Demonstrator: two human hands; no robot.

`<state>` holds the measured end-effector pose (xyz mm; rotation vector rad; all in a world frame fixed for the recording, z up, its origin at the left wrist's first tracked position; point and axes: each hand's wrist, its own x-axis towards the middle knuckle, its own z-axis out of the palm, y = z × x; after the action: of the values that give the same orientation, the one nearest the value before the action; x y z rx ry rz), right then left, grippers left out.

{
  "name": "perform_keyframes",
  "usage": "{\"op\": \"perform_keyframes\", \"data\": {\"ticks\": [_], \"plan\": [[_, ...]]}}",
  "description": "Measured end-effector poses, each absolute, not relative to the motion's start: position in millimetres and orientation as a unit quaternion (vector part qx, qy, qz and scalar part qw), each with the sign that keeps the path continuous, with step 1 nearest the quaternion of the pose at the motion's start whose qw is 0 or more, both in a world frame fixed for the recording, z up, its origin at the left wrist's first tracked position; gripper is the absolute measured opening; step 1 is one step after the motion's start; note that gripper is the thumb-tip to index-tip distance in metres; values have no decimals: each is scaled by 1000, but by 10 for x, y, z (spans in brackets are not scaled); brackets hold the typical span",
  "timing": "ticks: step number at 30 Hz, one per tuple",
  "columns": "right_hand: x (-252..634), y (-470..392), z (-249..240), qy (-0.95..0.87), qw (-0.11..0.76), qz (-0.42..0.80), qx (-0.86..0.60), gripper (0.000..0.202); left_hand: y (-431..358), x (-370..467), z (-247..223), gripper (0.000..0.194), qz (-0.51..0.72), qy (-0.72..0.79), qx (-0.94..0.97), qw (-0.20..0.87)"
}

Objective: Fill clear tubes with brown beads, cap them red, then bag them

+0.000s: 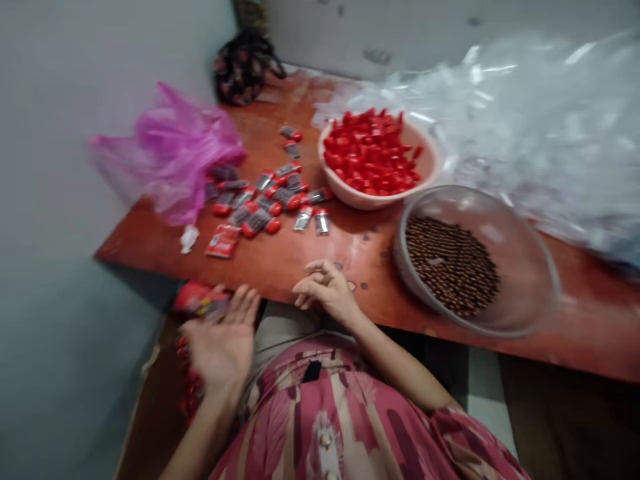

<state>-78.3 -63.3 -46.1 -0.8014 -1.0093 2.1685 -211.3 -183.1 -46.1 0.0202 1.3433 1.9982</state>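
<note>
My left hand [225, 343] is palm up below the table's left front edge, its fingers stretched out. Just beyond its fingertips is a blurred red-capped container [200, 300] with a coloured label; I cannot tell whether they touch. My right hand [327, 290] hovers at the table's front edge, fingers loosely bent and apart, with nothing visible in it. Past it lie several small clear containers [257, 220] with red caps and dark contents. Two clear, silvery-looking ones [322, 221] lie nearest my right hand. A flat red packet [223, 241] rests closer to the edge.
A pale bowl [345, 195] holds red plastic caps. Right of it, a large clear bowl [545, 267] contains small brown balls. Clear plastic bags [540, 127] cover the back right. A pink bag [180, 147] and a dark pouch [243, 70] are left. Below stands a carton [145, 393] with red items.
</note>
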Motion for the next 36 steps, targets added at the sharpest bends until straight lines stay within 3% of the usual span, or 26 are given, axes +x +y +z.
{"op": "perform_keyframes", "data": {"ticks": [2, 9, 14, 18, 22, 27, 31, 36], "plan": [[-713, -619, -387, -386, 299, 821, -297, 42, -2063, -2229, -601, 61, 734, 587, -8, 342], [-129, -660, -40, -466, 282, 777, -317, 28, -1885, -2039, -830, 34, 622, 643, 153, 421], [514, -716, 375, -563, 311, 665, -380, 13, -1324, -1922, -621, 32, 504, 671, 395, 374], [935, -635, 566, -630, 348, 531, -447, 13, -978, -1832, -582, 28, 458, 635, 514, 351], [1284, -209, 617, -686, 374, 368, -503, 12, -763, -1728, -648, 28, 425, 629, 525, 386], [1771, 903, 545, -644, 407, 289, -580, 25, -695, -1737, -756, 29, 385, 648, 523, 399], [2027, 1828, 384, -660, 286, 160, -676, 40, -708, -1772, -797, 31, 379, 659, 504, 410], [1979, 2585, 155, -737, 50, 139, -660, 100, -720, -1757, -780, 30, 376, 674, 497, 396]]}}
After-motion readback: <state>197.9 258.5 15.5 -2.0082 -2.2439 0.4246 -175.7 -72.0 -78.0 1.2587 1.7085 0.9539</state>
